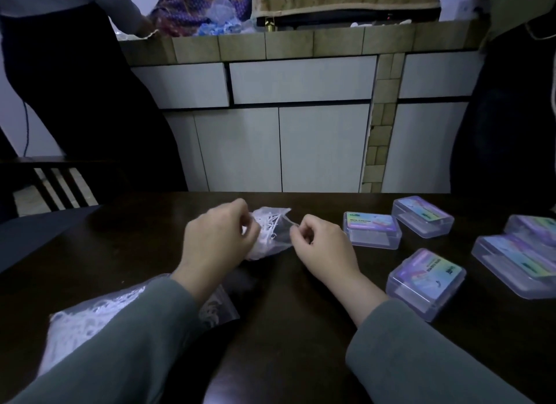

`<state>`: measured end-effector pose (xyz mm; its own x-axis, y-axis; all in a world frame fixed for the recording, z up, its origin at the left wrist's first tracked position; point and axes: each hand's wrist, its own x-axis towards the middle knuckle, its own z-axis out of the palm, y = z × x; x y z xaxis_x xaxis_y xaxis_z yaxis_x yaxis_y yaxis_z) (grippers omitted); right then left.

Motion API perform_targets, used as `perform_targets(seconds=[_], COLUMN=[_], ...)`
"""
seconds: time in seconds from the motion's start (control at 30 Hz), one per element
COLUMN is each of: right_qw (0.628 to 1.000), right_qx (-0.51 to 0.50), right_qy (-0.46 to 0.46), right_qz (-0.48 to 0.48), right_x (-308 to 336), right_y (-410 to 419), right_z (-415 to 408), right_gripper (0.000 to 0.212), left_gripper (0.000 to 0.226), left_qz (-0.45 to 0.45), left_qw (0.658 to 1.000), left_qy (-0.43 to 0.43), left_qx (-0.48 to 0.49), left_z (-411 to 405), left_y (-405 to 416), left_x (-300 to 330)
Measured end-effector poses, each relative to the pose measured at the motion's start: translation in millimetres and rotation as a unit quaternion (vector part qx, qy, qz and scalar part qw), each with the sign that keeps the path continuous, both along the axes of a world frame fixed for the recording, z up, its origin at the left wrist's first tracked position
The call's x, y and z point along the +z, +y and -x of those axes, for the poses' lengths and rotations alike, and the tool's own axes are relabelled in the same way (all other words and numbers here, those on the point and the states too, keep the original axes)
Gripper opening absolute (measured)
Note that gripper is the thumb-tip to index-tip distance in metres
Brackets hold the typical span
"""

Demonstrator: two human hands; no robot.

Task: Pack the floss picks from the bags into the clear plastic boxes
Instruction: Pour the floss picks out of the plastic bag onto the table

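A small clear bag (270, 232) of white floss picks (266, 227) sat between two hands above a dark table (285, 328). The left hand (216, 238) had its fingers curled round the bag's left side. The right hand (319, 244) pinched the bag's right edge between thumb and fingertips, pulling the plastic taut. The picks inside looked like a tangled white cluster.

A second, larger bag (99, 322) of white picks lay flat on the table near the person, partly under the left sleeve (126, 343).

To the right of the hands, well apart from the bags, five clear lidded boxes (373, 229) lay on the table, each with a rainbow-coloured label on its lid. The print on the labels was too blurred to read.

Beyond the table stood white cabinets (301, 133) under a tiled counter.
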<state>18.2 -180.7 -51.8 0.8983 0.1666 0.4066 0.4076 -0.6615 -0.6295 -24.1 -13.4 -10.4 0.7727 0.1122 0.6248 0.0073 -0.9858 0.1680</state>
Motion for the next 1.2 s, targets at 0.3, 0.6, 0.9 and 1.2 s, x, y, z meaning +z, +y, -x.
perform_targets(seconds=[0.3,0.6,0.9,1.2], right_qw=[0.995,0.994,0.982,0.98], right_qx=[-0.094,-0.082,-0.124,-0.11], right_qy=[0.033,0.025,0.061,0.088], right_qz=[-0.028,-0.068,-0.128,-0.143], right_x=[2,10,2,2], right_y=[-5,13,-5,-10], right_z=[-7,10,2,-1], right_gripper=[0.025,0.037,0.007,0.015], left_gripper=[0.024,0.042,0.043,0.029], left_qz=[0.068,0.177,0.129,0.224], left_qw=[0.993,0.97,0.964,0.951], left_qy=[-0.024,0.143,0.221,0.209], left_qx=[-0.095,0.086,0.068,0.035], left_z=[-2,-35,-45,-32], left_y=[11,51,66,61], left_x=[-6,-38,-39,-29])
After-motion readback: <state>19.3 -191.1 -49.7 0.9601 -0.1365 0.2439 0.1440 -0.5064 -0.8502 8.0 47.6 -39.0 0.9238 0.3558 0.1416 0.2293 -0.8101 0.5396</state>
